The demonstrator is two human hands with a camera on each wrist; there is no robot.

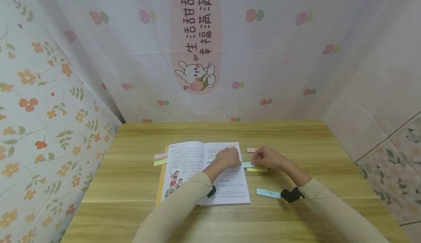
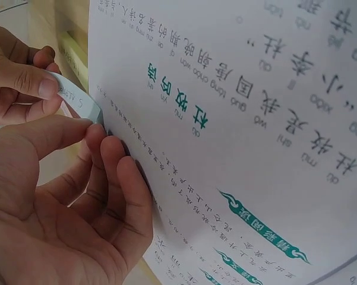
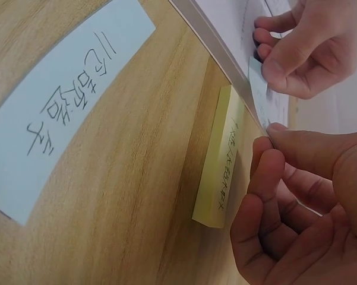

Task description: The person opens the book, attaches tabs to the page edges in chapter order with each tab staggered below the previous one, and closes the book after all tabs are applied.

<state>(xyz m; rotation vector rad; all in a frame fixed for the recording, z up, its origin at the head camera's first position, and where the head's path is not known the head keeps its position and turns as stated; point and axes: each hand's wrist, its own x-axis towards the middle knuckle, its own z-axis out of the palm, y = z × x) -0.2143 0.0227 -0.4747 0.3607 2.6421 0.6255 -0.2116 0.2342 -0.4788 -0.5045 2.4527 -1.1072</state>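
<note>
An open book (image 1: 230,195) with printed text lies flat on the table. At the right edge of its right page, a light blue sticky note strip (image 2: 77,98) with handwriting stretches between both hands. My left hand (image 1: 228,158), over the right page, pinches the strip's end by the page edge between thumb and fingers. The outer end is pinched by my right hand (image 1: 268,157), just off the page. Below the right hand sits a yellow sticky note strip (image 3: 217,166) with writing. A pink strip (image 1: 251,150) lies beside that hand, partly covered by it.
Another light blue strip (image 1: 268,193) with writing lies on the wooden table (image 1: 131,217), near the right wrist camera (image 1: 291,194). Pink (image 1: 160,156) and yellow tabs (image 1: 160,162) stick out of the book's left side. A patterned curtain (image 1: 263,53) hangs behind the table.
</note>
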